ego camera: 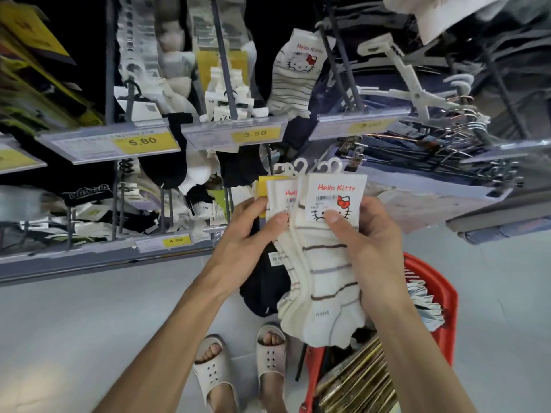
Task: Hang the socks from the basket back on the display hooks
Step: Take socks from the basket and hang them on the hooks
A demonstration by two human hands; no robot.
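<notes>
Several pairs of cream striped socks [325, 278], fanned out, held up in front of the rack and above the red basket [447, 293], which sits on the floor at right. Soft knit, light and floppy: the toes droop below the hands. The only stiff parts are the printed card headers [337, 198] and the small white plastic hangers [328, 166] on top. Best taken by the card, just under the hanger, leaving the loop free to thread; pinching the knit alone would likely let it sag and twist. Left hand [253, 231]: thumb across the rear cards, fingers behind; a black pair [265, 287] seems to hang in the same grip. Right hand [366, 242]: thumb pressed on the front card, fingers wrapped behind. Both grips clamped on the socks. Matching pair [295, 73] hangs by a display hook [347, 76] above, the probable destination.
</notes>
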